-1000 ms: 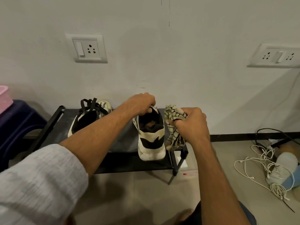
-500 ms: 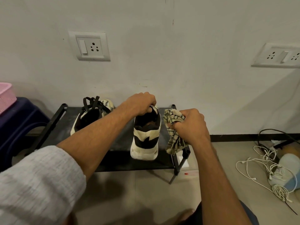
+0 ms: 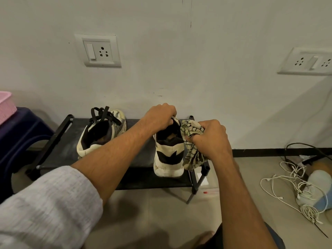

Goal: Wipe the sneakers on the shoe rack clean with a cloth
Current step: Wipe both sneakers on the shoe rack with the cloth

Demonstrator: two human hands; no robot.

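Two white-and-black sneakers stand on a low black shoe rack (image 3: pixel 59 141) against the wall. My left hand (image 3: pixel 160 116) grips the tongue of the right sneaker (image 3: pixel 168 157), whose heel faces me. My right hand (image 3: pixel 209 138) holds a bunched cream cloth with dark stripes (image 3: pixel 193 153) against that sneaker's right side. The left sneaker (image 3: pixel 100 135), with black laces, sits untouched further left on the rack.
A dark blue stool (image 3: pixel 19 137) with a pink basket (image 3: pixel 6 105) stands at the left. Tangled white cables (image 3: pixel 294 186) and a pale bundle (image 3: pixel 318 186) lie on the floor at the right. Two wall sockets (image 3: pixel 98 50) are above.
The right sneaker has shifted a little under my left hand's grip, its heel swinging left and back. My right hand with the cloth has moved slightly along its right side.
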